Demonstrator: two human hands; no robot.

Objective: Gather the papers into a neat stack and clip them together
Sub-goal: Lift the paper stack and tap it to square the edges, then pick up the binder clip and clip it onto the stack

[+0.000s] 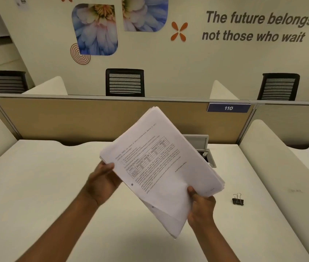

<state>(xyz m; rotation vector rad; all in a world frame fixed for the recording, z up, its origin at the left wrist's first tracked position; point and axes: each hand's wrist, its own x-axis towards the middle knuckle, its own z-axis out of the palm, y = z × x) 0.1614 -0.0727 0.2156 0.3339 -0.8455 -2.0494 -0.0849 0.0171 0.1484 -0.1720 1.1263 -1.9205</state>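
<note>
While the papers (161,167) hang tilted in the air above the tabletop (36,186), I have them pinched from two sides: my left hand (102,182) is closed on the upper left edge, thumb on top, and my right hand (201,203) is closed on the lower right edge near a corner. The sheets are gathered but not yet square. I can see the edges fanned along the right side and one or two sheets slipping out at the bottom corner.

To square them well, I judge I should turn the stack upright, loosen both grips just enough for the sheets to slide, and tap one long edge on the tabletop, then a short edge, until no sheet stands proud. Squeezing hard would lock the offset in.

The binder clip (238,199) lies on the tabletop just to the right of my right hand, well within reach, its wire handles up. Once the edges are flush, I would keep the left hand clamped near the edge to be clipped, so nothing shifts while the right goes for the clip.
</note>
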